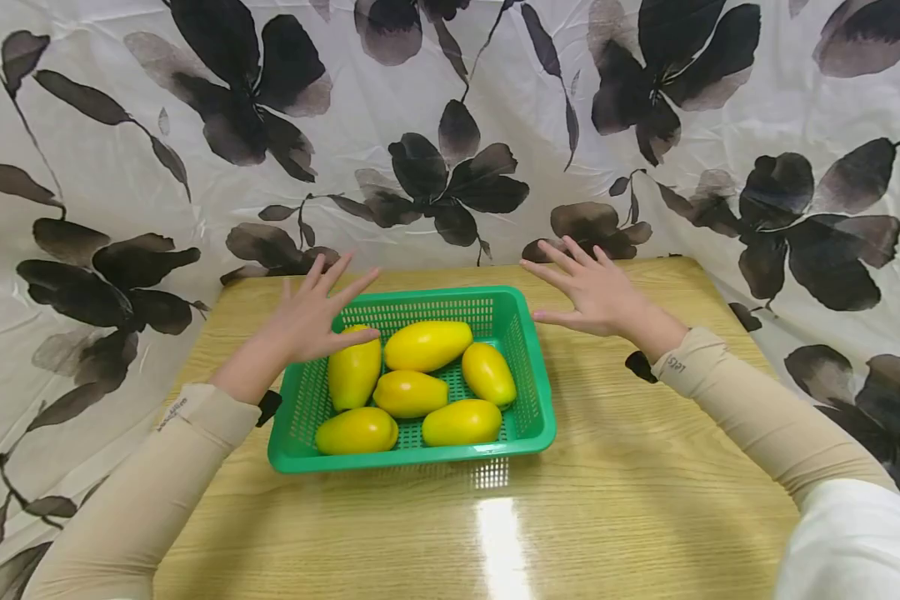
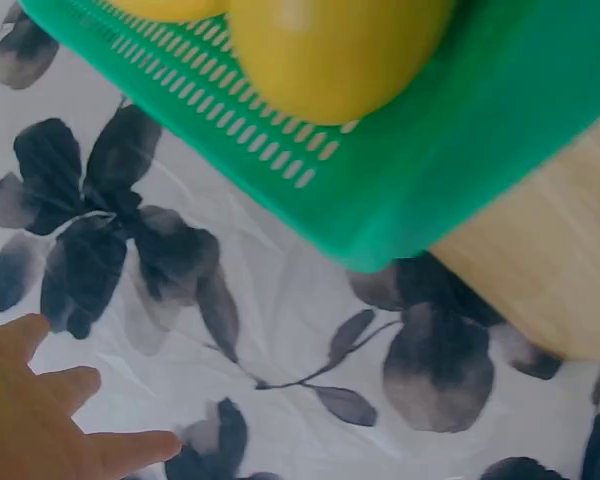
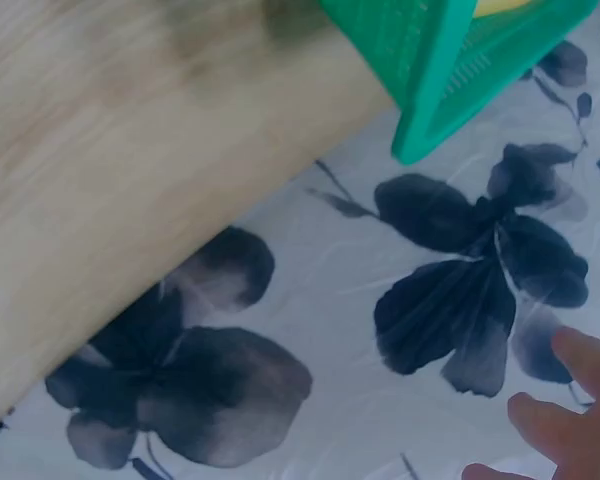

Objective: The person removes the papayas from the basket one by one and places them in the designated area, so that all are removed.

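Observation:
A green plastic basket (image 1: 546, 400) with slotted walls stands on the wooden table. Inside it lie several smooth yellow oblong fruits (image 1: 428, 346), like mangoes or small papayas; which kind, I cannot tell. My left hand (image 1: 307, 323) hovers over the basket's left back corner with its fingers spread and nothing in them. Its thumb overlaps the leftmost fruit (image 1: 354, 375) in the head view. To the right of the basket, my right hand (image 1: 598, 296) is held above the table, fingers spread and holding nothing. Fingertips of each hand show at the lower corners of the wrist views.
The wooden table (image 1: 630, 500) extends in front of the basket and to both sides. A white cloth with dark flowers (image 1: 555, 167) hangs behind the table and along both sides. A bright light reflection lies on the tabletop near the front.

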`<state>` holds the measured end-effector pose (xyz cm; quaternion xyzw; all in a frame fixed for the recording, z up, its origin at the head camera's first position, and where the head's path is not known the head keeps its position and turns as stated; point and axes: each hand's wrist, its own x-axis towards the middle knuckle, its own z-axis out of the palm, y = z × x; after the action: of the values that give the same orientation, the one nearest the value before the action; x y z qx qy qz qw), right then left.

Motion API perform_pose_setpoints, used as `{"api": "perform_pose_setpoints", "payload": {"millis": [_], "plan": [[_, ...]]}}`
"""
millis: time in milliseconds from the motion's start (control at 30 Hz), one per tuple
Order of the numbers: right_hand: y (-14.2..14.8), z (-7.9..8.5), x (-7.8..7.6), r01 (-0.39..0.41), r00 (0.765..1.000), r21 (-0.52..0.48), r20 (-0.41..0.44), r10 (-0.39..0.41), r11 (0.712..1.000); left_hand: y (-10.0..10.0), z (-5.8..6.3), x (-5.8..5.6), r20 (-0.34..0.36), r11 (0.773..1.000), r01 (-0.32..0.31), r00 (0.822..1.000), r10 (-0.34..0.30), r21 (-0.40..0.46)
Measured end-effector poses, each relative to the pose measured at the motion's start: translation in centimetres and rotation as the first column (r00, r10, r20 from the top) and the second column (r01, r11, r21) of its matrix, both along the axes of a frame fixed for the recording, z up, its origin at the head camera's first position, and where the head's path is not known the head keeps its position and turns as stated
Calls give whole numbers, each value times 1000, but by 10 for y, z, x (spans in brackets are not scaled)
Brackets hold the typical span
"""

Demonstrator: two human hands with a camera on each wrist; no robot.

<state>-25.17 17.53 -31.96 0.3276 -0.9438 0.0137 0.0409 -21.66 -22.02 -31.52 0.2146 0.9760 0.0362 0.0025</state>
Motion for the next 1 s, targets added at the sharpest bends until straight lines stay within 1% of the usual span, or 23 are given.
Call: {"api": "perform_pose_setpoints", "payload": {"millis": [133, 300, 500, 600, 733, 800, 867, 933, 1000], "plan": [[-5, -2, 2, -25, 1000, -1, -1, 25, 1000, -12, -4, 11, 40, 999, -26, 999, 25, 21], [-11, -7, 5, -66, 998, 2, -5, 66, 998, -28, -7, 24, 55, 997, -51, 997, 48, 57], [-19, -13, 9, -121, 993, -18, -3, 121, 992, -47, -13, 36, 85, 990, -102, 992, 93, 101], [-24, -17, 10, -149, 989, -26, 4, 149, 988, -54, -19, 40, 108, 984, -130, 987, 117, 126], [-28, -24, 11, -170, 985, -20, 23, 170, 985, -64, -31, 45, 144, 974, -161, 980, 139, 157], [-31, -28, 12, -180, 983, -16, 35, 180, 984, -68, -37, 47, 160, 967, -172, 977, 143, 189], [-34, -32, 12, -194, 980, -16, 42, 195, 981, -71, -43, 49, 175, 952, -181, 974, 140, 245], [-38, -34, 13, -210, 976, -29, 54, 211, 977, -74, -49, 51, 194, 930, -192, 972, 136, 312], [-42, -37, 13, -235, 970, -45, 54, 237, 971, -77, -55, 52, 210, 903, -204, 969, 130, 379]]}}
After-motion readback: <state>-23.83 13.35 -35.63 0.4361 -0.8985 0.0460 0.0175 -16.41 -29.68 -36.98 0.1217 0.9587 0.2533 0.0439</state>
